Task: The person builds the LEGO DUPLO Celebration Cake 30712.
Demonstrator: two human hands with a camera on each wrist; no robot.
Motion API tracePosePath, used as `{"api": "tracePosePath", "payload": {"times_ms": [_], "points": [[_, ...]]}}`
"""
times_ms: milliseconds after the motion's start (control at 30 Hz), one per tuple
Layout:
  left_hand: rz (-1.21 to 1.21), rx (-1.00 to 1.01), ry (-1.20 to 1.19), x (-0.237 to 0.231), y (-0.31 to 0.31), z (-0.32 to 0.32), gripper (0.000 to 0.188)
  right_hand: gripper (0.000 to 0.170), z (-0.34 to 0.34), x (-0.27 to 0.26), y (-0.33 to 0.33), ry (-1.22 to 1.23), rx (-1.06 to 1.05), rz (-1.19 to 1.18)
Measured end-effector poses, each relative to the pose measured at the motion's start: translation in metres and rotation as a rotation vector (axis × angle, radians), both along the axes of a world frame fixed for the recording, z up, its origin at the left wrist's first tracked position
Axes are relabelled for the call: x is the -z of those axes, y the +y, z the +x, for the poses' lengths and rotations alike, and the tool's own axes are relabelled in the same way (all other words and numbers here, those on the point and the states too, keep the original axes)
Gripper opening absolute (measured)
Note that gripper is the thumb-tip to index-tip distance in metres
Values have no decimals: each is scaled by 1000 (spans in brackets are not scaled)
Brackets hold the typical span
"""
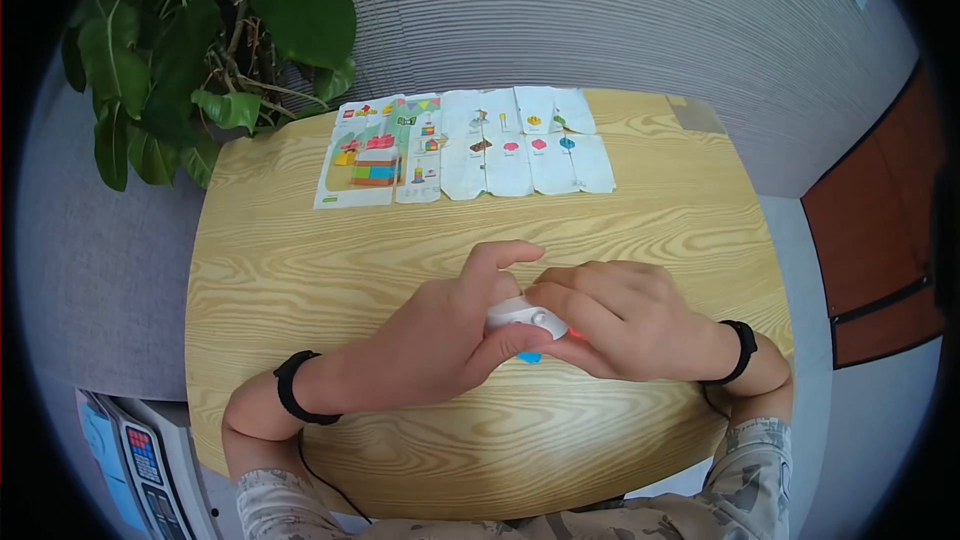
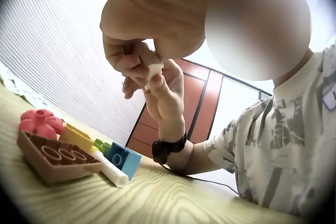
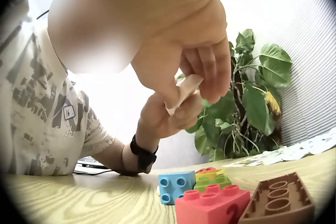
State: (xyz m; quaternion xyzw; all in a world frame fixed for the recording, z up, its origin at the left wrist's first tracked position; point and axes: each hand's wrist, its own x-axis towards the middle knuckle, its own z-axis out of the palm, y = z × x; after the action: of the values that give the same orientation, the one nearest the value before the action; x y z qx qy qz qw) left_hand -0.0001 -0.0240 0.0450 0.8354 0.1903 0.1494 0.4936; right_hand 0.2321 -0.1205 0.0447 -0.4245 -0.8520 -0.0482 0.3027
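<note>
White plastic, studded: that's the toy brick [image 1: 519,315] in play, held up above the wood-grain table [image 1: 300,290], both hands on it. Left hand [image 1: 430,335] grips it from the left side, thumb along the near edge, index finger sticking up clear of it. Right hand [image 1: 630,315] pinches it from the right, fingers curled, thumb underneath. Loose pieces sit on the table below the white brick, bunched together. Blue brick [image 2: 125,162] is tipped on its side, studs facing the right wrist camera. Brown brick [image 2: 55,155] lies hollow side up, tubes showing. Red flower piece [image 2: 41,122], yellow piece [image 2: 76,136] and green piece [image 3: 212,181] are in the same bunch, plus a white tube [image 2: 112,171] lying flat between brown and blue. Red brick [image 3: 212,205] is studs up, with a "2" on its side; the head view gets just a sliver of red by the right thumb. Black bands [image 1: 293,387] on both wrists, one each side of the white brick. Beyond it, toward the far table edge: creased instruction sheet [image 1: 465,150], flat, colour pictures of pieces. Leafy plant [image 1: 200,60] is beyond it to the left, ribbed wall [image 1: 600,20] behind everything, reddish-brown door [image 1: 880,230] well off to its right.
</note>
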Motion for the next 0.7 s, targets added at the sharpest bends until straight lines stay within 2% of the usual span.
{"api": "tracePosePath", "payload": {"times_ms": [33,133,233,333,433,700], "points": [[-18,17,25,1,0,0,72,44,0,-2,-1,-46,21,33],[557,57,42,2,4,3,88,38,14,-22,-4,-93,146,-124],[604,119,213,7,4,4,99,30,27,-29,-6,-205,306,-270],[752,132,221,24,3,1,93,28,24,-32,-8,-278,321,-372],[749,205,367,28,3,-1,84,27,19,-27,-8,-271,244,-436],[829,205,335,36,7,-1,61,28,18,-18,-6,-278,201,-496]]}}
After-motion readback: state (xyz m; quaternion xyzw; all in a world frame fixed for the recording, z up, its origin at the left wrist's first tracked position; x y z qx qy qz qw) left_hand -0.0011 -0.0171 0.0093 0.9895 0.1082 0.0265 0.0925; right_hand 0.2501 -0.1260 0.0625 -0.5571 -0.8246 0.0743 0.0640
